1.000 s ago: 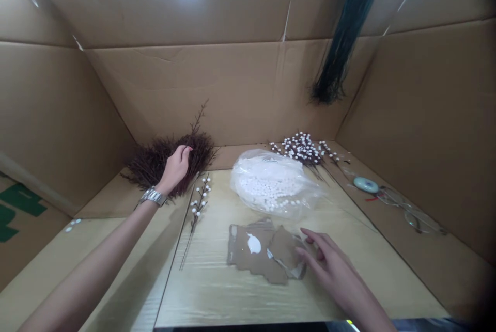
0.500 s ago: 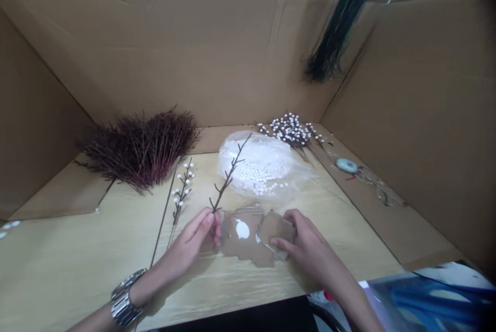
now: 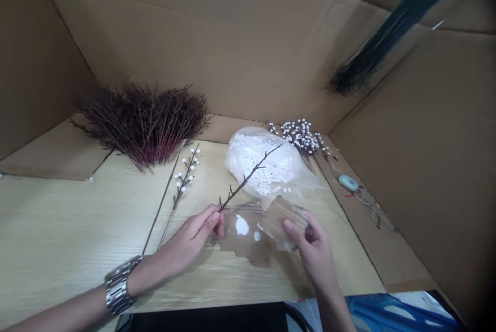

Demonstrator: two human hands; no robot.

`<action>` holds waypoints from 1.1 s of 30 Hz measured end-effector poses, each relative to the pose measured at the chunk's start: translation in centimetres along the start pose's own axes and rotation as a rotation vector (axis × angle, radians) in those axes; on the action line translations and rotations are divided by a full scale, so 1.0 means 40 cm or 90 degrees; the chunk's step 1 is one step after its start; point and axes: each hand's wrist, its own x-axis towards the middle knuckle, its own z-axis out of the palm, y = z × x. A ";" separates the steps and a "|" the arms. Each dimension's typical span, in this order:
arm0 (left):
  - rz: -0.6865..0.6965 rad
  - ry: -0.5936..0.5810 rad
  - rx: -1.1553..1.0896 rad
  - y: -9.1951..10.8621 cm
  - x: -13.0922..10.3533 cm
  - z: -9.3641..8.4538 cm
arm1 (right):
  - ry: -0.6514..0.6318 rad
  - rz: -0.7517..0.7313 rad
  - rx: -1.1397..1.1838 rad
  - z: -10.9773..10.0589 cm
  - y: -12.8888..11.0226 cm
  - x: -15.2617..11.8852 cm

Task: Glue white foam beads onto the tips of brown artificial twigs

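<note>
My left hand [image 3: 205, 226] pinches the lower end of a bare brown twig [image 3: 246, 179], which slants up to the right over a clear bag of white beads [image 3: 263, 167]. In my right hand [image 3: 312, 234] is a small torn cardboard piece [image 3: 282, 222], gripped at its right edge and raised. Beneath it, a larger flat cardboard piece [image 3: 242, 249] lies on the table with a white glue-like blob [image 3: 242, 225] and a smaller spot beside it. A twig with white berries [image 3: 187, 174] rests left of the bag.
A big pile of dark twigs [image 3: 145, 123] stands at the back left. White-berried twigs [image 3: 300, 136] lie behind the bag. Along the right are a light-blue oval object [image 3: 347, 183] and glasses [image 3: 374, 205]. Dark green strands [image 3: 387, 35] hang upper right. Cardboard walls [image 3: 217, 37] enclose the table.
The small cardboard piece has been lifted and tilted by my right hand, uncovering the smaller white spot. The twig now leans further right. The camera view has shifted and rotated.
</note>
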 end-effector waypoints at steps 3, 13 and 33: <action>0.010 0.006 -0.011 0.001 -0.002 0.002 | -0.043 -0.053 -0.099 0.033 -0.012 0.001; 0.030 -0.002 -0.023 0.011 -0.002 0.001 | -0.084 -0.126 -0.263 0.063 -0.005 0.001; 0.024 -0.016 -0.026 0.016 -0.003 -0.001 | -0.082 -0.114 -0.206 0.073 0.000 0.004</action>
